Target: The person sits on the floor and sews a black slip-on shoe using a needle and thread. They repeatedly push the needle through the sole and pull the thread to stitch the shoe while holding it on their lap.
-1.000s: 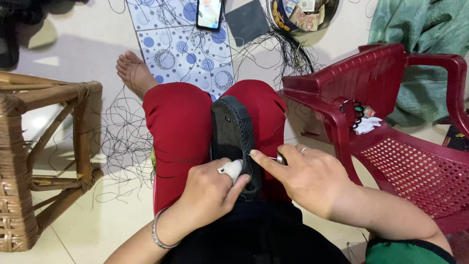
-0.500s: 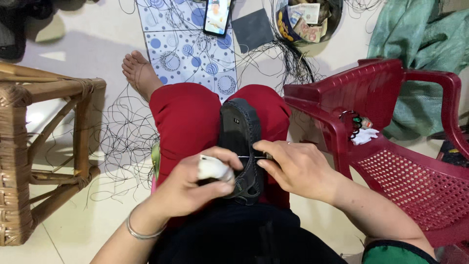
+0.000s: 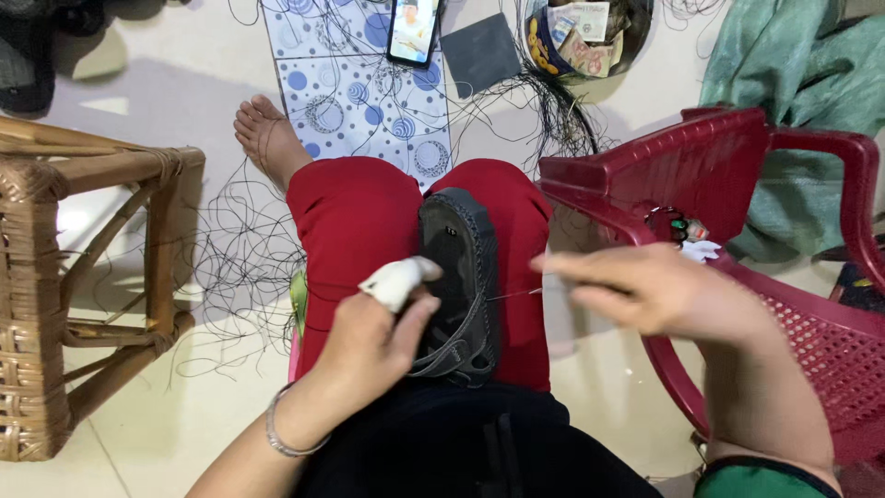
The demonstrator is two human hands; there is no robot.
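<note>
A black sandal (image 3: 456, 277) lies sole-up between my knees, on red trousers (image 3: 359, 231). My left hand (image 3: 378, 337) grips the sandal's near edge; its forefinger wears a white cloth wrap (image 3: 398, 278) and the wrist a silver bangle. My right hand (image 3: 650, 290) is blurred, out to the right of the sandal, fingers pinched on a thin dark thread (image 3: 512, 295) that runs taut back to the sandal's edge. Whether a needle is in the fingers I cannot tell.
A red plastic chair (image 3: 728, 194) stands close on the right, small items on its seat. A cane stool (image 3: 83, 277) is on the left. Loose black threads (image 3: 230, 267) litter the floor. Ahead lie a dotted mat (image 3: 355, 74), a phone (image 3: 413, 29) and a bowl of oddments (image 3: 585, 37).
My right hand has pulled away from the sandal to the right, drawing the thread out. My left hand has shifted its hold lower on the sandal.
</note>
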